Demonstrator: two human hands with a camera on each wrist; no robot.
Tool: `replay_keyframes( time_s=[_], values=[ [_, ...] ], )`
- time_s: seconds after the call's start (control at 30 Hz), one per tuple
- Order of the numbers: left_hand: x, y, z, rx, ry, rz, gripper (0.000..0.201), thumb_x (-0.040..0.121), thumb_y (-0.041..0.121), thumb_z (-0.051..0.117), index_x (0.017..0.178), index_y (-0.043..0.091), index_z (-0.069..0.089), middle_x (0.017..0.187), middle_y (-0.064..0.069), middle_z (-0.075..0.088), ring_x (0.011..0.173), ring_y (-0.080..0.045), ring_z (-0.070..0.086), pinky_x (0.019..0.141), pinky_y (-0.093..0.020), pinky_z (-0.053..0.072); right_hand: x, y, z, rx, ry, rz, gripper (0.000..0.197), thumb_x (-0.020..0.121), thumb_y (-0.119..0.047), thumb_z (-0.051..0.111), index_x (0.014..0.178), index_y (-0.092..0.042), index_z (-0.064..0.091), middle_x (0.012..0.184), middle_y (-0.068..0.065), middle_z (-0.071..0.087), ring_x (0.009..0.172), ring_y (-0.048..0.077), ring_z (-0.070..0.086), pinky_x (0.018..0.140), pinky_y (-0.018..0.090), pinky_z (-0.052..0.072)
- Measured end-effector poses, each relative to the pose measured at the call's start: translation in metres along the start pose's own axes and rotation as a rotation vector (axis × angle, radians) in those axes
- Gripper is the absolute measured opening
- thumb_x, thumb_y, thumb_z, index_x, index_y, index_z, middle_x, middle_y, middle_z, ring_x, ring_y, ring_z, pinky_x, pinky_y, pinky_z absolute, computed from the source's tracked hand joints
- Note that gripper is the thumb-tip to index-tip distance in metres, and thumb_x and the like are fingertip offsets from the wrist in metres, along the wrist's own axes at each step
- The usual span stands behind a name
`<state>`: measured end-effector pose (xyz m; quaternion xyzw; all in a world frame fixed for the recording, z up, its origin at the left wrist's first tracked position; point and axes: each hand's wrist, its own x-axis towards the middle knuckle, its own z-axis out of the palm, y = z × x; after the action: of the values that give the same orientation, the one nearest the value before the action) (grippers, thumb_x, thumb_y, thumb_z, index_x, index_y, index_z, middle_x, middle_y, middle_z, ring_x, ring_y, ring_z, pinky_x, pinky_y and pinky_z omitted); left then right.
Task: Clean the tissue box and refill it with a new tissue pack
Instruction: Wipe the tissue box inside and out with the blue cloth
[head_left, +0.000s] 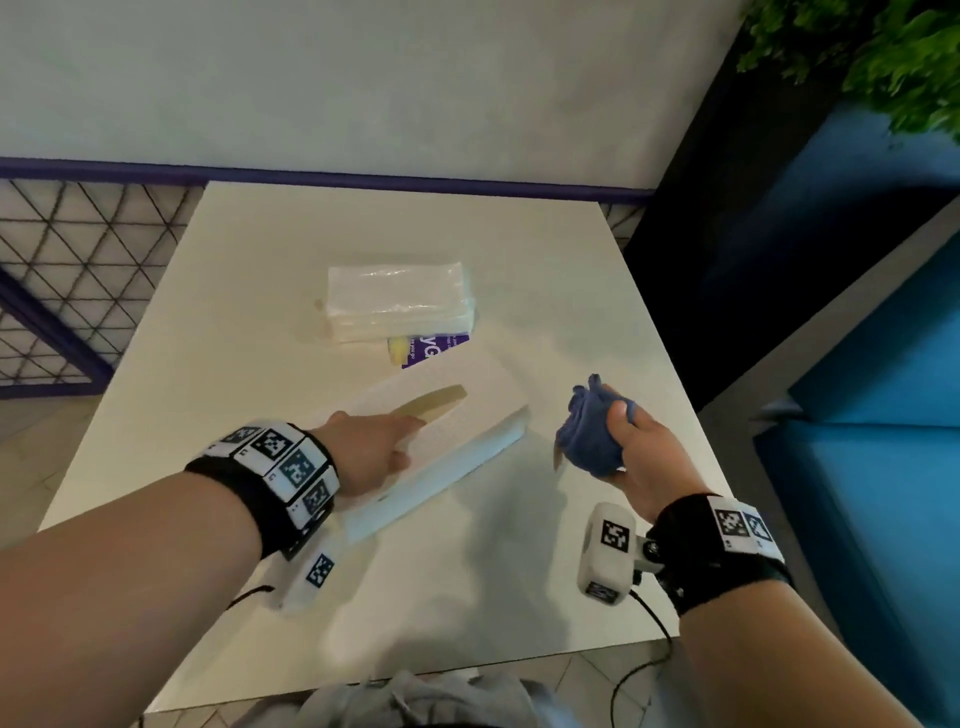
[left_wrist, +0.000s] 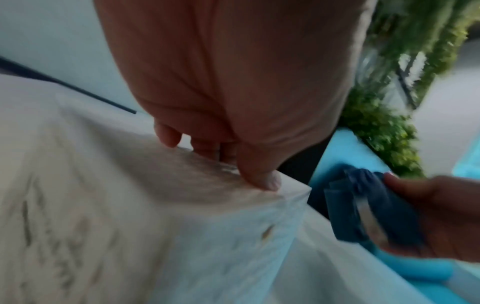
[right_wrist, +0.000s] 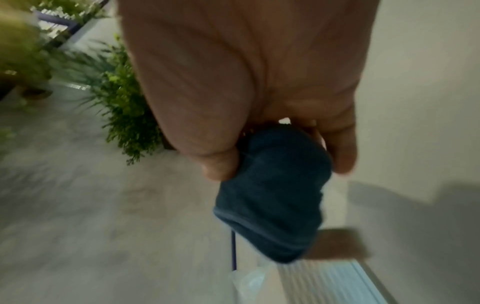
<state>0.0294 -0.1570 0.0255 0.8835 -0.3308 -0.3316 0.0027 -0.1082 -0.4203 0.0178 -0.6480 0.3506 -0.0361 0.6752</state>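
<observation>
Here white table (head_left: 218, 291); left hand (head_left: 371, 452) flat on tissue box (head_left: 467, 415), right hand (head_left: 644, 457) grips blue cloth (head_left: 589, 436).

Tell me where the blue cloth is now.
In the head view the blue cloth is bunched in the right hand, held above the table, just right of the tissue box.

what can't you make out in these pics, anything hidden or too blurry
- Tissue box interior: head view, only the slot shows.
- Purple card: tissue pack covers part, print unreadable.
- Left hand fingers: left wrist view, palm hides them.
- Blue cloth grip: right wrist view, motion blur.
</observation>
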Motion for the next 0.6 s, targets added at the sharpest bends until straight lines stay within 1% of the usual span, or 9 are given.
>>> replay_keyframes(
  time_s=[0.1,0.17,0.27,0.33,0.4,0.43,0.5,0.57,0.6],
  values=[
    [0.003,-0.008,-0.012,-0.166,0.076,-0.022,0.05,0.1,0.036,0.039,0.147,0.037,0.024,0.142,0.002,0.049,0.124,-0.026,0.05,0.104,-0.037,0.037,0.001,-0.002,-0.006,0.064,-0.094,-0.133,0.035,0.102,-0.03,0.038,0.131,-0.023,0.058,0.13,-0.005,0.063,0.122,0.01,0.057,0.109,0.038,0.04],
    [-0.001,-0.008,-0.024,-0.242,0.129,-0.006,0.048,0.1,0.04,0.037,0.147,0.036,0.026,0.138,0.001,0.053,0.122,-0.025,0.052,0.103,-0.037,0.039,-0.001,-0.014,-0.004,0.051,-0.141,-0.199,0.035,0.103,-0.029,0.037,0.131,-0.023,0.057,0.13,-0.009,0.063,0.123,0.005,0.055,0.112,0.039,0.038],
    [-0.011,-0.002,-0.042,-0.35,0.236,0.045,0.046,0.101,0.036,0.035,0.146,0.033,0.029,0.114,0.004,0.058,0.112,-0.022,0.055,0.096,-0.034,0.041,-0.013,-0.044,0.011,0.083,-0.235,-0.297,0.034,0.102,-0.031,0.039,0.128,-0.026,0.059,0.138,-0.018,0.054,0.124,-0.006,0.05,0.113,0.035,0.035],
    [-0.015,0.003,-0.051,-0.441,0.335,0.049,0.047,0.101,0.035,0.035,0.147,0.029,0.028,0.104,0.005,0.054,0.101,-0.018,0.054,0.088,-0.028,0.039,-0.026,-0.068,0.025,0.182,-0.341,-0.35,0.033,0.096,-0.039,0.041,0.122,-0.033,0.059,0.142,-0.022,0.048,0.13,-0.003,0.046,0.113,0.032,0.034],
    [-0.015,0.011,-0.06,-0.522,0.425,0.036,0.047,0.101,0.034,0.037,0.147,0.025,0.031,0.101,0.003,0.056,0.093,-0.016,0.053,0.082,-0.027,0.038,-0.04,-0.086,0.045,0.232,-0.462,-0.397,0.039,0.091,-0.045,0.039,0.127,-0.037,0.053,0.141,-0.024,0.047,0.133,0.0,0.044,0.113,0.03,0.034],
    [-0.014,0.014,-0.062,-0.568,0.443,0.074,0.042,0.101,0.03,0.038,0.142,0.022,0.038,0.103,0.002,0.057,0.095,-0.015,0.054,0.083,-0.026,0.038,-0.045,-0.091,0.058,0.14,-0.497,-0.419,0.044,0.093,-0.047,0.036,0.135,-0.038,0.046,0.141,-0.025,0.047,0.135,0.001,0.041,0.115,0.03,0.032],
    [-0.014,0.024,-0.069,-0.617,0.457,0.135,0.025,0.098,0.018,0.045,0.121,0.018,0.053,0.107,0.001,0.056,0.097,-0.013,0.054,0.083,-0.021,0.039,-0.052,-0.09,0.089,-0.342,-0.511,-0.495,0.051,0.098,-0.05,0.03,0.148,-0.041,0.021,0.153,-0.02,0.03,0.147,0.014,0.02,0.121,0.039,0.019],
    [-0.018,0.032,-0.074,-0.719,0.439,0.172,0.027,0.096,0.007,0.045,0.122,0.008,0.051,0.115,0.0,0.052,0.103,-0.01,0.053,0.083,-0.012,0.039,-0.049,-0.08,0.114,-0.817,-0.424,-0.545,0.058,0.099,-0.049,0.026,0.148,-0.044,-0.004,0.16,-0.02,-0.004,0.148,0.025,-0.015,0.12,0.049,-0.004],
    [-0.019,0.033,-0.072,-0.813,0.47,0.179,0.028,0.099,0.004,0.043,0.126,0.003,0.048,0.117,-0.002,0.054,0.103,-0.008,0.056,0.084,-0.008,0.041,-0.045,-0.078,0.12,-0.908,-0.363,-0.585,0.059,0.1,-0.049,0.025,0.148,-0.043,-0.009,0.159,-0.021,-0.011,0.146,0.025,-0.022,0.119,0.051,-0.01]
  ],
)
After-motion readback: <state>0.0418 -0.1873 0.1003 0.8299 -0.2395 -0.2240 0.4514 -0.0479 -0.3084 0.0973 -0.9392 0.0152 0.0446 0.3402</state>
